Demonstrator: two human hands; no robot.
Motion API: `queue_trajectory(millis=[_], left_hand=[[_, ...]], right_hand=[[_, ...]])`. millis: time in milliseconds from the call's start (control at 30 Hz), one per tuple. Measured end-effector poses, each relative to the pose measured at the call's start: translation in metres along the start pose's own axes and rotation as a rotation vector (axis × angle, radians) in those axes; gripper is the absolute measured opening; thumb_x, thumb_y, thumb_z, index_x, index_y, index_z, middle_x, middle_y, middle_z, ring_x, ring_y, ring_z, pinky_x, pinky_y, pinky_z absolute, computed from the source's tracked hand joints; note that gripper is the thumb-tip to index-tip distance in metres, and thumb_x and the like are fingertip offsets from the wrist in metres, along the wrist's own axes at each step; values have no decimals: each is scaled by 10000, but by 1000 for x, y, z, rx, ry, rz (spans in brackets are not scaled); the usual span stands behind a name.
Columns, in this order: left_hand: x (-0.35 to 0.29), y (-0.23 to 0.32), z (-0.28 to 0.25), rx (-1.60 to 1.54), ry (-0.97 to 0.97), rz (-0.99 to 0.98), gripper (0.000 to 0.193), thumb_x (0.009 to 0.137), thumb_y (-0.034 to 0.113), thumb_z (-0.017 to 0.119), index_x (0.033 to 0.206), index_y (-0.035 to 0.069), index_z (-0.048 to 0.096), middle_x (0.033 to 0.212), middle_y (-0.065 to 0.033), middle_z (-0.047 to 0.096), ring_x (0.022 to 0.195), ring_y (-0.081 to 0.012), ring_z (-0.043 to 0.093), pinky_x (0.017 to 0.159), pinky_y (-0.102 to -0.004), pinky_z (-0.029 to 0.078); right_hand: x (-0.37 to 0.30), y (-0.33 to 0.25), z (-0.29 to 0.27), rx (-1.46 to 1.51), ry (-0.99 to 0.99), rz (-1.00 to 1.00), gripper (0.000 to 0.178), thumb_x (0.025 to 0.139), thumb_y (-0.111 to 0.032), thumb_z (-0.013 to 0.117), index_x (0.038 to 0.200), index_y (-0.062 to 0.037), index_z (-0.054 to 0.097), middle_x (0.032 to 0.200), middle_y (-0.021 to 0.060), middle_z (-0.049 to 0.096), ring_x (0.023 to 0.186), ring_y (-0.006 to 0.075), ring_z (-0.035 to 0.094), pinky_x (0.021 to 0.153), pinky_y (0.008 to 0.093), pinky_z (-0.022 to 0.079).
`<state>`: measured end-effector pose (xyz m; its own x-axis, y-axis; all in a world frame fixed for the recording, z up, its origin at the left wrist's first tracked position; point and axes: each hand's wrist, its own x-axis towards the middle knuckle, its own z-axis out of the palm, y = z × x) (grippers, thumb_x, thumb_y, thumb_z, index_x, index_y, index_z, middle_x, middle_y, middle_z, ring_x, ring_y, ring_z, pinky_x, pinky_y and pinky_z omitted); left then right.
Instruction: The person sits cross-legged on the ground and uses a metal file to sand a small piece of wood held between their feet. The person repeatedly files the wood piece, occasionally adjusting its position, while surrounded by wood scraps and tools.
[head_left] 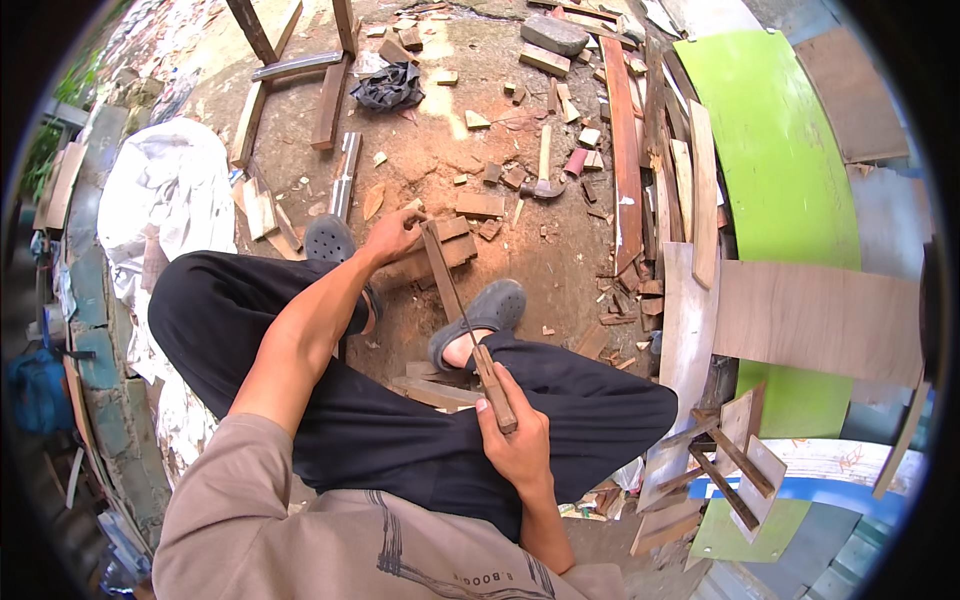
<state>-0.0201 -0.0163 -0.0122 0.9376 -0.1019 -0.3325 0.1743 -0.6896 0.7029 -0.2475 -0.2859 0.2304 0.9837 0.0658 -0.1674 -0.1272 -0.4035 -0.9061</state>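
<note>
My right hand (518,430) is closed round the wooden handle of a hand tool (495,388), above my right thigh. From the handle a thin dark edge runs forward, away from me, and meets a long narrow brown strip (440,262). I cannot tell whether this strip is the tool's blade or a separate piece of wood. My left hand (392,236) has its fingers curled in a pinch at the strip's far end. Under and beside that end sit stacked wooden blocks (455,248), between my feet in grey clogs (495,305).
A claw hammer (543,175) lies ahead among scattered wood offcuts (480,205). Long planks (622,160) and a green board (780,140) are on the right. White cloth sacking (165,190) is at left. A wooden frame (330,100) and a black plastic bag (388,88) lie farther off.
</note>
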Motion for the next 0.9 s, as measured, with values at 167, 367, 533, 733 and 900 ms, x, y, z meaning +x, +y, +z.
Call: queue_trajectory(millis=[167,367,533,733,900], left_hand=[[-2,-10,1,-15,58,37,343,892,246,621,1174,88,733,1167,-207,716,1056,-326,709,942,-411,540],[-2,-8,0,12,38,50,342,904,227,619,1197,84,724,1193,-194,704,1063,-315,703,941,-411,541],[-1,-8,0,35,27,88,346,918,219,613,1225,93,708,1229,-192,684,1055,-319,699,937,-416,544],[0,-15,6,37,56,138,344,925,203,599,1237,97,696,1261,-184,669,1080,-315,687,954,-417,541],[0,-27,8,74,61,139,339,928,202,593,1234,94,693,1265,-181,672,1074,-316,692,963,-415,539]], right_hand=[[0,-2,1,-2,-13,4,472,926,-58,684,1371,56,575,1134,272,723,1043,303,742,876,340,560],[0,-4,0,-19,-29,-7,474,925,-59,683,1372,53,573,1130,274,722,1034,320,744,865,348,565],[3,0,2,-39,-28,-44,474,931,-65,679,1375,54,566,1124,280,717,1030,335,744,858,357,568],[0,0,5,-109,-12,-47,464,936,-72,676,1369,55,570,1119,286,714,1007,357,746,839,366,575],[-1,0,13,-114,-28,-55,466,934,-75,679,1368,52,569,1114,281,716,1009,364,743,833,368,577]])
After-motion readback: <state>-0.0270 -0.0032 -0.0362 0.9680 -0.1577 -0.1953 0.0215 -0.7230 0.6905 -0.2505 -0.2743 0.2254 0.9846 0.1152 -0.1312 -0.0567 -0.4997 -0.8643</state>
